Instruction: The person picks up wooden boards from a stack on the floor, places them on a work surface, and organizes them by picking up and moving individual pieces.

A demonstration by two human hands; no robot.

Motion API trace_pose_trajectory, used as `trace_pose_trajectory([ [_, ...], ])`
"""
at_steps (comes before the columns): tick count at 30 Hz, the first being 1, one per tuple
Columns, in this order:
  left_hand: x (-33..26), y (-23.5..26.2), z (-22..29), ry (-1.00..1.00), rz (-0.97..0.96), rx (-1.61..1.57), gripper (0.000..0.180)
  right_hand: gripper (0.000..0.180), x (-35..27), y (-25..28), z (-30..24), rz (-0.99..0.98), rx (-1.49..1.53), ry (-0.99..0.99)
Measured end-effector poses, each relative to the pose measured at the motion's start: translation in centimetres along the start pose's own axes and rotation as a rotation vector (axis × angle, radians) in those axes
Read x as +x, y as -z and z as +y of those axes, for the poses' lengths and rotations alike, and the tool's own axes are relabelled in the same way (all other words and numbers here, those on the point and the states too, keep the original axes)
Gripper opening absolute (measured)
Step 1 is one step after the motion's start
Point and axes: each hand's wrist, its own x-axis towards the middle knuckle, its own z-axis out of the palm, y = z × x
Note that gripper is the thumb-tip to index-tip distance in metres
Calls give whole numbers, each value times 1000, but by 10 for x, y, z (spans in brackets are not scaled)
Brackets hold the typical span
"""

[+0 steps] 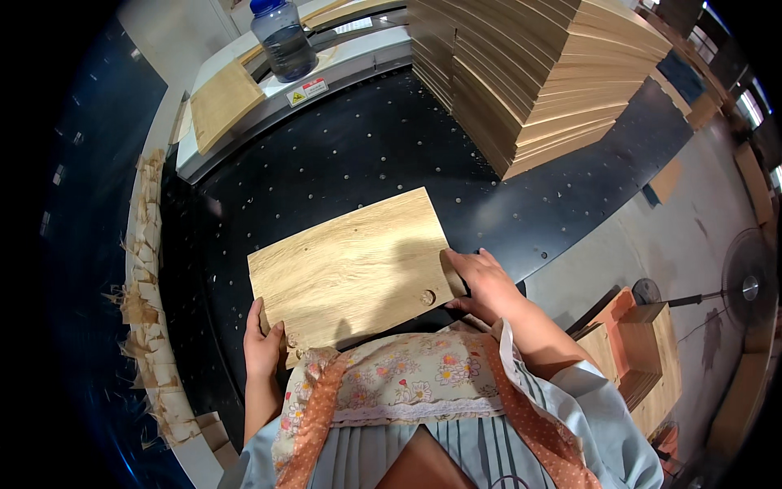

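Note:
A light wood-grain board [350, 261] lies tilted across the near part of a black table [350, 147] dotted with small pale studs. Round cut-outs show near its two lower corners, and shadow falls over its right half. At the board's lower left corner my left hand [262, 346] grips the edge, thumb and fingers pressed to it. My right hand [485, 285] holds the right edge, with the fingers curled around it and partly hidden. A floral apron [415, 375] comes up close to the board's near edge.
A tall stack of boards [521, 81] stands at the table's far right. Along the back, a white ledge [350, 61] bears a blue-capped bottle [285, 45] and another wooden board [224, 106]. Torn brown tape [147, 310] lines the left edge. To the right stands a fan [749, 285].

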Motion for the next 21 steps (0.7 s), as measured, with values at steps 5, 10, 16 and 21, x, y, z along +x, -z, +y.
trace_pose_trajectory([
  [5,-10,1,4,60,-22,-326,60,76,8,5,-7,-3,-62,24],
  [10,-14,1,2,129,-41,-380,59,72,7,3,-10,23,-153,103],
  [16,-31,3,0,39,-76,-160,61,67,1,-6,-8,100,-201,139],
  [21,-60,10,-11,6,-117,36,68,64,3,-4,-6,80,-228,158],
])
